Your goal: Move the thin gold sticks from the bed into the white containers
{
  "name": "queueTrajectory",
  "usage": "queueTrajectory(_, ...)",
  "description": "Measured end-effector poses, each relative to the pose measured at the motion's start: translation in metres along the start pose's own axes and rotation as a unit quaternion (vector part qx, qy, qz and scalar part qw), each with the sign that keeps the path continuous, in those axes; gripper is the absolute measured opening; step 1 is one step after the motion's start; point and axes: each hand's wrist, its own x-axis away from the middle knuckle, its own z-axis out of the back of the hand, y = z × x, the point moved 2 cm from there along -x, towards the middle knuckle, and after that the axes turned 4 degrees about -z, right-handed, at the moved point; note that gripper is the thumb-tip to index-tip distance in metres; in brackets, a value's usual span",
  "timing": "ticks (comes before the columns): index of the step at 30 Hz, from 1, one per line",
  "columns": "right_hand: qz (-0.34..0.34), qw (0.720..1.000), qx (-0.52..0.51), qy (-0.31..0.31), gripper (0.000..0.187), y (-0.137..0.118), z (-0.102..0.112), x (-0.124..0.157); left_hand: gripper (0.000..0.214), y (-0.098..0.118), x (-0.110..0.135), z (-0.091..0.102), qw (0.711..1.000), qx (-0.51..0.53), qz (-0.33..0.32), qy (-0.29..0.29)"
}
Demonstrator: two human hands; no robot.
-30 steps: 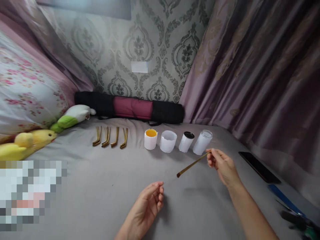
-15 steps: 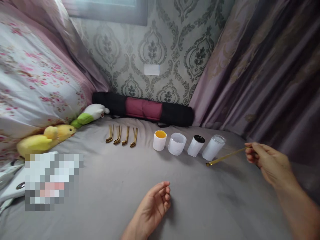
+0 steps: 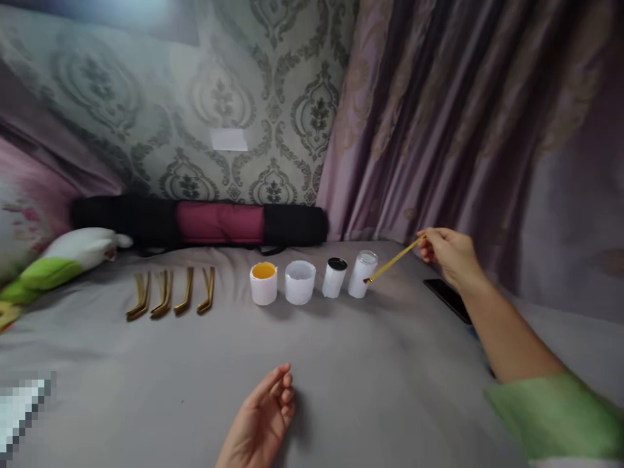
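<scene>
My right hand (image 3: 451, 253) pinches the upper end of what looks like a bent gold drinking straw (image 3: 394, 261). The straw slants down to the left, and its short bent end overlaps the side of a tall white-wrapped glass jar (image 3: 359, 276); I cannot tell whether they touch. Left of that jar stand a narrow white can with a dark inside (image 3: 334, 281), a wide whitish cup (image 3: 299, 286) and a white cup with a yellow inside (image 3: 264, 291). My left hand (image 3: 266, 413) lies near the front, loosely curled, thumb out, holding nothing.
Several groups of similar gold straws (image 3: 181, 296) lie in a row on the grey sheet (image 3: 341, 377). Behind is a long black and maroon bag (image 3: 219, 223). A dark phone (image 3: 447, 300) lies under my right forearm. A plush toy (image 3: 73, 257) sits at left.
My view has swung right, so the containers and straws appear further left. My right hand has lifted a little, keeping hold of the straw. The phone now shows.
</scene>
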Motion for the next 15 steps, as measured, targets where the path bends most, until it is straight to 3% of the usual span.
queueTrajectory(15, 0.093, 0.981, 0.145, 0.089, 0.021, -0.012, 0.001, -0.048, 0.013, 0.000, 0.005, -0.007, 1.000, -0.001, 0.016, 0.003)
